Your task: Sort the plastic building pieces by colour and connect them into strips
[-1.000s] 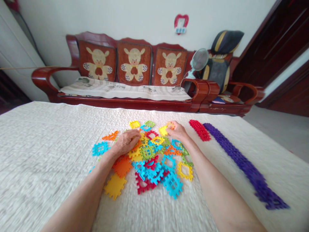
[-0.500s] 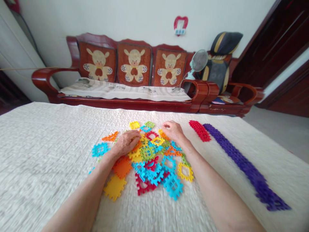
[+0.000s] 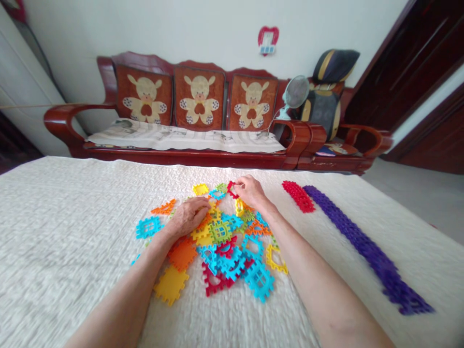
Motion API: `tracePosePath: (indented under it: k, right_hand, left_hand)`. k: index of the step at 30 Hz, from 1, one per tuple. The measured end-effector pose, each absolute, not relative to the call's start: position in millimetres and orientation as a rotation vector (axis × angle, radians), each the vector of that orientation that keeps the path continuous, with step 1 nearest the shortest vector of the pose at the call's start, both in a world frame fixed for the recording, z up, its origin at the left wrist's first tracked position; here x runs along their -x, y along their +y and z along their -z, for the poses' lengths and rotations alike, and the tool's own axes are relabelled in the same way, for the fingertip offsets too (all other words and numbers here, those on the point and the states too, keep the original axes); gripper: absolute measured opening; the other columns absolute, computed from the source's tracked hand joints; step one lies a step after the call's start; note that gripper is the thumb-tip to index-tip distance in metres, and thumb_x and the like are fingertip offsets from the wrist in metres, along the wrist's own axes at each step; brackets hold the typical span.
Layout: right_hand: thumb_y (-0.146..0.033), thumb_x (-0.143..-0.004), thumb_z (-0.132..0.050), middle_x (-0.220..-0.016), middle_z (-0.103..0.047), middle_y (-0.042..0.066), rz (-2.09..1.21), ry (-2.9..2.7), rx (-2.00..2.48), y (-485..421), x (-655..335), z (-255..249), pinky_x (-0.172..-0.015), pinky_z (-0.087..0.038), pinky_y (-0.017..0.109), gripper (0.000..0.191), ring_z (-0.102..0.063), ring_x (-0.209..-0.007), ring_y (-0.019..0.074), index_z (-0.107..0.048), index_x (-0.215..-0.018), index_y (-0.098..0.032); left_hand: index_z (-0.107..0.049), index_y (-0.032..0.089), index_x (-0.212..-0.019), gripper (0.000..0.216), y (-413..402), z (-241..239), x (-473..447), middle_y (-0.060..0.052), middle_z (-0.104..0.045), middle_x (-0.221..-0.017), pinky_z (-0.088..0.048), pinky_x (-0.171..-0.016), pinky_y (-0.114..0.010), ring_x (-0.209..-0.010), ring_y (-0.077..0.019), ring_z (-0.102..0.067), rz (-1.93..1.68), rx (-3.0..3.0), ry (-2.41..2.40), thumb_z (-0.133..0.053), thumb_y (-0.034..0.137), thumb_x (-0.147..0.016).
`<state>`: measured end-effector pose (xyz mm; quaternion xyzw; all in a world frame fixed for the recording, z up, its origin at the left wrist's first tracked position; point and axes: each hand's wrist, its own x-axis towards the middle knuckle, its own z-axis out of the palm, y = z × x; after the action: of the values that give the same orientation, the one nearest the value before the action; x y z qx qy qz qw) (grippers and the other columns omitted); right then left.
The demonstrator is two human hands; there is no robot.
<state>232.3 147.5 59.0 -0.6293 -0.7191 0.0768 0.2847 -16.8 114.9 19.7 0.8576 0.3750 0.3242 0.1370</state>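
Observation:
A heap of flat, toothed plastic tiles [image 3: 221, 241] in blue, yellow, orange, red and green lies on a white quilted cloth [image 3: 72, 232]. My left hand [image 3: 186, 217] rests on the heap's left side with its fingers curled on the tiles; what it holds is hidden. At the far edge of the heap, my right hand [image 3: 250, 191] pinches a red tile [image 3: 231, 189] and holds it just above the pile. A short red strip of joined tiles [image 3: 297, 195] and a long purple strip [image 3: 362, 244] lie to the right.
A dark red wooden sofa [image 3: 181, 121] with bear-print cushions stands behind the cloth. A small fan [image 3: 295, 94] and a dark bag [image 3: 326, 96] sit at its right end. A dark wooden door [image 3: 416, 82] is at the far right.
My right hand has moved left along the far edge of the heap and lifted a red tile. The left hand has barely shifted.

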Motion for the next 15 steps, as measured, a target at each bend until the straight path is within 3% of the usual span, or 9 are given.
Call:
tracePosePath:
  k: [8,15]
  right_hand:
    - [-0.020,-0.085,-0.049,-0.106,-0.070,0.007,-0.133,-1.564,1.599,122.0,-317.0,-31.8,-0.084,-0.053,0.033,0.022,-0.066,-0.093,0.0191,-0.064,-0.102,-0.020]
    - [-0.013,-0.079,-0.047,-0.105,-0.071,0.008,-0.111,-1.785,1.591,103.6,-341.9,-12.6,-0.098,-0.048,0.037,0.029,-0.064,-0.106,0.0212,-0.069,-0.096,-0.020]
  left_hand:
    - [-0.071,0.022,-0.094,0.030,118.3,-12.5,18.8,-0.007,-0.075,-0.111,-0.054,-0.097,-0.033,-0.104,-0.0202,-0.070,-0.981,-2.498,1.070,-0.045,0.036,-0.095]
    - [-0.072,0.022,-0.095,0.032,119.3,-11.9,20.3,-0.009,-0.075,-0.115,-0.054,-0.100,-0.036,-0.107,-0.0216,-0.070,-0.968,-2.500,1.098,-0.047,0.041,-0.094]
